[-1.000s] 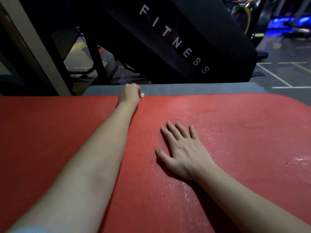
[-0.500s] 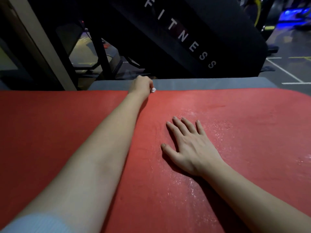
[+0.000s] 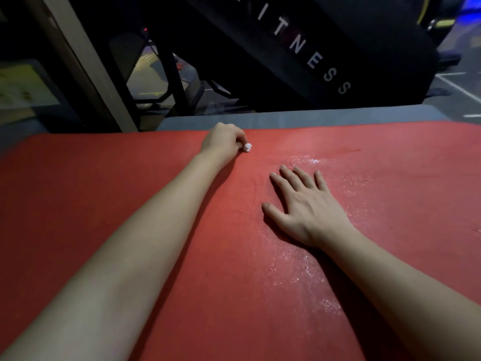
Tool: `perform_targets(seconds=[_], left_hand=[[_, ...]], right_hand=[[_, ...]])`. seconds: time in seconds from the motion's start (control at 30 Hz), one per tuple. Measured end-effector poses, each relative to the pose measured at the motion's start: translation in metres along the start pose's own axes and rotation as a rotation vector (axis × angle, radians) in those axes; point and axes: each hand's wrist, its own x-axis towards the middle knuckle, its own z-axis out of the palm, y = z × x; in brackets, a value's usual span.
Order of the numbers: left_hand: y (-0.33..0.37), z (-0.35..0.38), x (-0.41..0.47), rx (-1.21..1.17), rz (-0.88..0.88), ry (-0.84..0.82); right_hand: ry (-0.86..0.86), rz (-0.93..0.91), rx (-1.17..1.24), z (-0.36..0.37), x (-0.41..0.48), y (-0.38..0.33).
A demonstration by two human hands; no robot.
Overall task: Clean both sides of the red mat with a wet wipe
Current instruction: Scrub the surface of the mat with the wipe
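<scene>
Red mat: a big, flat red mat (image 3: 104,183) with a slightly rough top lies spread out. It fills most of the view, from the near side up to its far edge.
Wet wipe: a small white wet wipe (image 3: 246,147), scrunched into a little ball, sits on the red mat close to the far edge. It is right at the fingertips of the left hand.
Left hand: the left hand (image 3: 223,142) reaches far out with its fingers curled down. They pinch the wet wipe against the mat, and only a small bit of it pokes out on the hand's right side.
Right hand: the right hand (image 3: 304,207) lies flat on the mat, palm down. Its fingers are straight and a little spread, with the thumb out to the side. It holds nothing. It is nearer than the left hand and apart from the wipe.
Wet patch: a shiny wet patch (image 3: 299,269) of tiny drops glitters on the mat, past the right fingertips and along the right forearm.
Grey strip: a flat grey strip (image 3: 312,117) shows just past the mat's far edge. I cannot tell what it is.
Black machine: a big black slanted machine (image 3: 364,35) with white letters "FITNESS" stands behind the mat.
Pale post: a pale slanted post (image 3: 86,66) stands at the far left.
Floor: a dark floor (image 3: 453,95) with white lines shows at the far right.
</scene>
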Motion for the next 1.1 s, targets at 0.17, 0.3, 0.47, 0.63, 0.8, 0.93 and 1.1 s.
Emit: perform_targets(seconds=[0.17,0.3,0.47,0.63,0.8,0.93,1.1], left_hand=[[0.01,0.003,-0.027,-0.08,-0.069,0.032],[-0.001,-0.003,-0.087,-0.18,-0.099,0.071],[0.004,-0.007,-0.092,-0.076,-0.068,0.003],[0.019,-0.005,-0.082,-0.056,-0.116,0.042],[0.028,-0.016,-0.143,-0.075,-0.118,0.008],[0.031,-0.023,-0.184,-0.072,-0.118,0.055],[0.051,-0.028,-0.165,0.024,-0.199,0.017]], right_hand=[[-0.003,0.001,-0.009,0.0,0.0,0.001],[0.002,-0.001,-0.01,0.0,0.0,0.0],[-0.001,0.006,-0.023,0.001,0.001,0.0],[-0.008,0.019,-0.026,0.001,0.002,0.002],[-0.007,0.021,-0.021,-0.002,0.0,0.0],[0.003,0.054,-0.014,-0.007,-0.004,-0.006],[0.044,0.074,0.09,-0.016,-0.057,-0.038]])
